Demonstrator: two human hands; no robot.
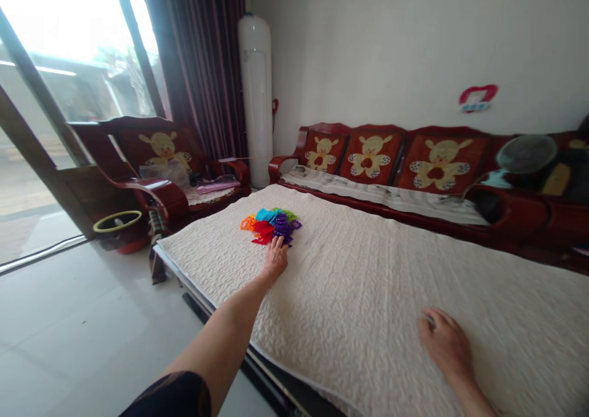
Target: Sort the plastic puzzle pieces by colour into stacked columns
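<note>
One heap of small plastic pieces (270, 225), orange, red, blue, green and purple, lies on the quilted cream cover (350, 282) toward its far left end, well short of the sofa (391, 165) behind. The left hand (276, 259) is stretched out to it, palm down and fingers loosely spread, the fingertips touching the purple pieces at the near edge of the heap; nothing is gripped. The right hand (445, 341) lies flat on the cover near the person, fingers slightly curled and blurred, well apart from the heap and holding nothing.

To gather the heap cleanly, my judgement is that the left hand should cup round the far side of the pieces and draw them in together, since the pieces look light and the textured cover could snag or scatter them. The right hand pressing down should keep the cover from sliding.

As for containers, a round red basin with a yellow rim (118, 225) stands on the floor beside the armchair (156, 159); what it holds cannot be made out. On the armchair seat lies a clear plastic bag (165, 172), its contents unclear.
</note>
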